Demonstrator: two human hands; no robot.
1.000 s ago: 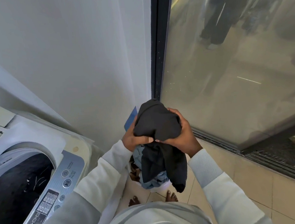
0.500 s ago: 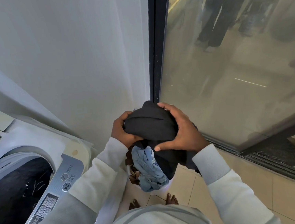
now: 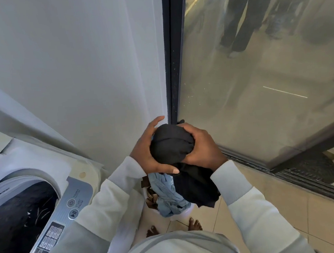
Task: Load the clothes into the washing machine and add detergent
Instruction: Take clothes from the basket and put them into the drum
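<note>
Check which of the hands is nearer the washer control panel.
Left. The left hand grips the black garment on its washer side, right of the control panel; the right hand grips the far side.

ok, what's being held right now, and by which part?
A black garment, gripped at its bunched-up top: left hand on its left side, right hand on its right. The rest hangs loose below.

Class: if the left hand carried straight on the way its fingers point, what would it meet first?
The left hand would probably meet the wall first, right beside the door frame; depth is unclear.
</note>
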